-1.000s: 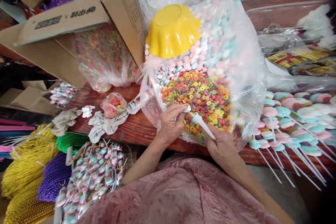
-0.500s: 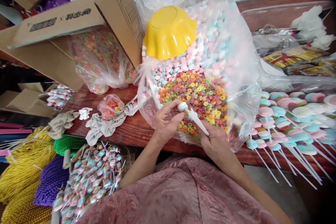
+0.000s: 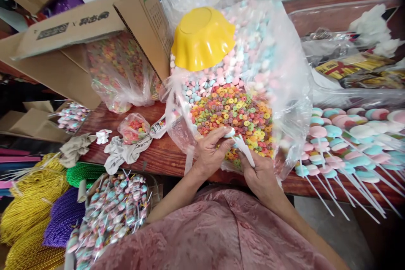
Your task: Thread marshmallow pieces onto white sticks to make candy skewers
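Note:
My left hand (image 3: 210, 152) pinches a pale round candy (image 3: 229, 132) at the top of a white stick (image 3: 244, 148). My right hand (image 3: 260, 174) grips the lower part of that stick, which seems to sit in a clear wrapper. Both hands hover at the near edge of a big clear bag (image 3: 284, 88) holding colourful ring candies (image 3: 234, 114) and pastel round candies (image 3: 253, 46). A yellow wavy bowl (image 3: 202, 38) lies upside down on the candy heap.
Finished pastel lollipops on white sticks (image 3: 344, 143) lie in rows at the right on the wooden table (image 3: 164, 156). A cardboard box (image 3: 79, 38) with another candy bag sits back left. Wrapped lollipops (image 3: 110, 215) and coils of gold, purple and green cord (image 3: 34, 202) lie lower left.
Both hands shifted slightly with the stick; the left fingers have moved over the candy at its tip, and the stick now points a little more upright.

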Motion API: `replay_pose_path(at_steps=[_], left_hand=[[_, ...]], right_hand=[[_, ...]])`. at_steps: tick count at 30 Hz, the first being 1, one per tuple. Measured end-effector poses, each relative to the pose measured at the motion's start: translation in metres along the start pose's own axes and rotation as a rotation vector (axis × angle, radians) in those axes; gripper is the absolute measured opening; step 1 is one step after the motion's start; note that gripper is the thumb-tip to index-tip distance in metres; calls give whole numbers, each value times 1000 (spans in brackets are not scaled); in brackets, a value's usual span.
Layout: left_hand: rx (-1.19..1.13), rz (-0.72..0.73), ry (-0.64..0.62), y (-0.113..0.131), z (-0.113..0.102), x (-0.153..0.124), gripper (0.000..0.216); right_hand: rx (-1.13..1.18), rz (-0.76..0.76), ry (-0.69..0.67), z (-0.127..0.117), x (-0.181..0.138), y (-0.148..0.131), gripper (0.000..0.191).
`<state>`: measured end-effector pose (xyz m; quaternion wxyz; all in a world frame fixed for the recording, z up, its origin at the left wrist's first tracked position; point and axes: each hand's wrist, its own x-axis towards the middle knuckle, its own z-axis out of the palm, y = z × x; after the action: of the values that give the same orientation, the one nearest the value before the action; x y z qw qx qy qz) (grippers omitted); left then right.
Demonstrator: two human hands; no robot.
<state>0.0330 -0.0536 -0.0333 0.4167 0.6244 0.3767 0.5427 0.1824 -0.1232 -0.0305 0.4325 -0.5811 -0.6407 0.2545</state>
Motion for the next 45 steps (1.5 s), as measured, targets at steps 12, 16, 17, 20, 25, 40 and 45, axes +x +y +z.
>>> replay_pose_path(at_steps=[12,16,17,20,25,40,45], left_hand=[[-9,-6,-70,0,11,-12,23],[153,32,31,-10,-34,30,27],[308,85,65,-13,-50,47,28],[747,161,-69,-26,-87,95,17],[893,134,-249,-45,-92,117,15],[986,62,-342,-54,-100,119,46],[723,138,-207,-38,-84,107,38]], right_hand=[[-81,-4,101,1,5,8,32],[-118,33,151,-17,6,22,31],[-124,48,166,-22,5,26,32],[-126,56,169,-28,3,31,35],[-83,-40,95,-18,-1,27,33],[-103,-132,-14,-11,2,20,25],[-103,-109,29,-16,-1,29,26]])
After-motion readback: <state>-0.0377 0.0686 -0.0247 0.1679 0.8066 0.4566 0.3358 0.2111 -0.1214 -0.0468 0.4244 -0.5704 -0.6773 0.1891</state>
